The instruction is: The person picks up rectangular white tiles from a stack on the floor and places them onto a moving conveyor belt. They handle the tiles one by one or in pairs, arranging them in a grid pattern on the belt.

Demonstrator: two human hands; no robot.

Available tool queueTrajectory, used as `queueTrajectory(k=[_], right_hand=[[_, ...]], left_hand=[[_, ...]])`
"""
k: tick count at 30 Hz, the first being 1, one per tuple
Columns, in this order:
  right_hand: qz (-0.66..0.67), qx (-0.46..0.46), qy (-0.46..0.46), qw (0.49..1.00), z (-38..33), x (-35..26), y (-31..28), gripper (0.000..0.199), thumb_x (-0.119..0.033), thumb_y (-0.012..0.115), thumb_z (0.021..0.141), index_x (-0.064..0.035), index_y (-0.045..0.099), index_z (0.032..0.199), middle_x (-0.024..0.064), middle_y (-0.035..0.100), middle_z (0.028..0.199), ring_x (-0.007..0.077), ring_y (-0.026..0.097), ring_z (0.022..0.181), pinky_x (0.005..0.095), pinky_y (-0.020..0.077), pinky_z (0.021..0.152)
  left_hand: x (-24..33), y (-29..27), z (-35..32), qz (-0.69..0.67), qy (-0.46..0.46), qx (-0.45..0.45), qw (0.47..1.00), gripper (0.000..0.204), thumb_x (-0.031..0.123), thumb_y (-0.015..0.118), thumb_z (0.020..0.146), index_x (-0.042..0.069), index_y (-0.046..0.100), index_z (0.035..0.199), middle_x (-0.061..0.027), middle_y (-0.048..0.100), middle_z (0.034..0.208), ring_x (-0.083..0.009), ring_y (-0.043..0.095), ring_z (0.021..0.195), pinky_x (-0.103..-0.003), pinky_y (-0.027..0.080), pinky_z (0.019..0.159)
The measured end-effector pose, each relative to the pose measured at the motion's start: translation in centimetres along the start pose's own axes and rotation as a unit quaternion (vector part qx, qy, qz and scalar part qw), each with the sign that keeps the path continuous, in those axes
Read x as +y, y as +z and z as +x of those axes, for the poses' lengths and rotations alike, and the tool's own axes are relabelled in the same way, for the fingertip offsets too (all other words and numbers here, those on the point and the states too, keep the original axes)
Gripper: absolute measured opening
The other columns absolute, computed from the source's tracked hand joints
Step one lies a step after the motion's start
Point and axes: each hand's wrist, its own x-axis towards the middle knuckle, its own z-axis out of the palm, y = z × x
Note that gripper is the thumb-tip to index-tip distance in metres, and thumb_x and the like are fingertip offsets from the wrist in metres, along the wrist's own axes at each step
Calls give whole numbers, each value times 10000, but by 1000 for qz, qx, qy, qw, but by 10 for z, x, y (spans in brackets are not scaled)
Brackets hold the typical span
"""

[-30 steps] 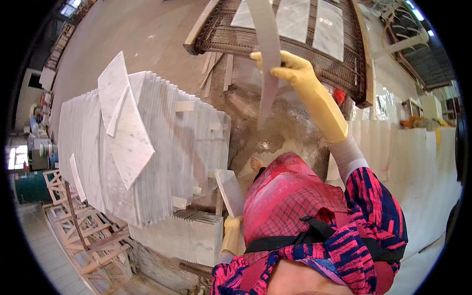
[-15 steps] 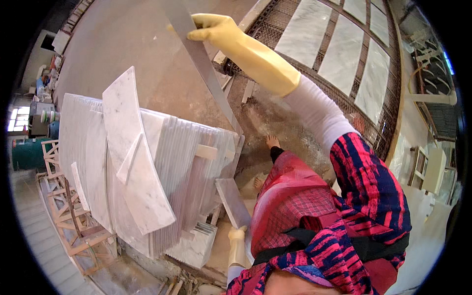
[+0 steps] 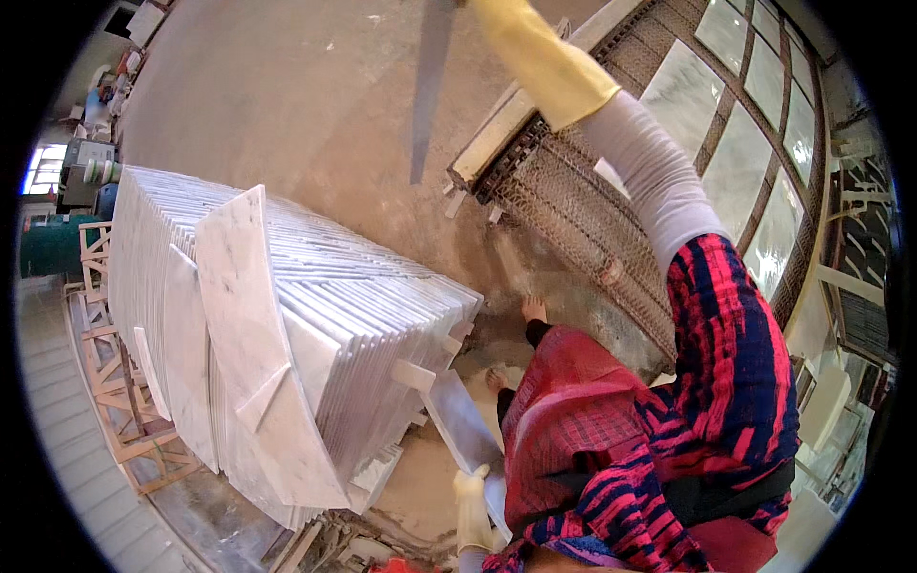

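Observation:
My right hand [image 3: 511,33], in a yellow rubber glove, reaches far forward at the top edge, where its fingers are largely cut off. From it hangs a long thin grey stone strip [image 3: 432,95], held near its upper end and seen almost edge-on, above the floor. My left hand [image 3: 472,511], in a pale yellow glove, is low by my apron with its fingers closed over the edge of a narrow stone slab [image 3: 460,415]. That slab leans beside a large stack of upright white marble slabs [image 3: 373,315] on my left.
A loose marble slab [image 3: 253,334] and a small offcut [image 3: 263,399] lean against the stack's near-left face. On the right, marble tiles [image 3: 735,153] lie on a mesh conveyor [image 3: 583,229]. Wooden frames [image 3: 115,382] stand at far left. My bare feet [image 3: 533,308] are between stack and conveyor.
My right hand has moved farther forward and right, taking the strip away from the stack's corner. My view has shifted, showing more of the stack's top edges. The left hand stays on its slab.

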Motion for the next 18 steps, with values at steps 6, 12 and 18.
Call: queueTrajectory(k=[6, 12, 18], right_hand=[[-376, 177, -15, 909, 80, 30, -140, 484, -143, 714, 884, -9, 594, 1334, 127, 721, 1100, 235, 691, 938, 357, 557, 813], [-423, 78, 70, 900, -86, -26, -123, 569, -345, 673, 926, -122, 556, 1437, 110, 594, 1386, 260, 556, 1254, 429, 452, 1059], [-327, -140, 280, 892, -366, -104, -79, 457, -330, 604, 1016, -144, 597, 1433, 89, 598, 1445, 225, 556, 1333, 390, 435, 1137]], left_hand=[[-4, 14, 14, -108, 11, -25, 994, 495, 172, 835, 770, -4, 710, 1216, -163, 751, 1129, -260, 713, 994, -414, 551, 888], [7, 10, 11, -70, 0, -28, 997, 528, 192, 834, 773, -3, 691, 1242, -152, 740, 1171, -262, 701, 1031, -406, 537, 920], [-3, -13, 35, 36, 80, -52, 995, 525, 231, 829, 776, 1, 693, 1227, -170, 745, 1160, -287, 709, 1047, -409, 535, 926]])
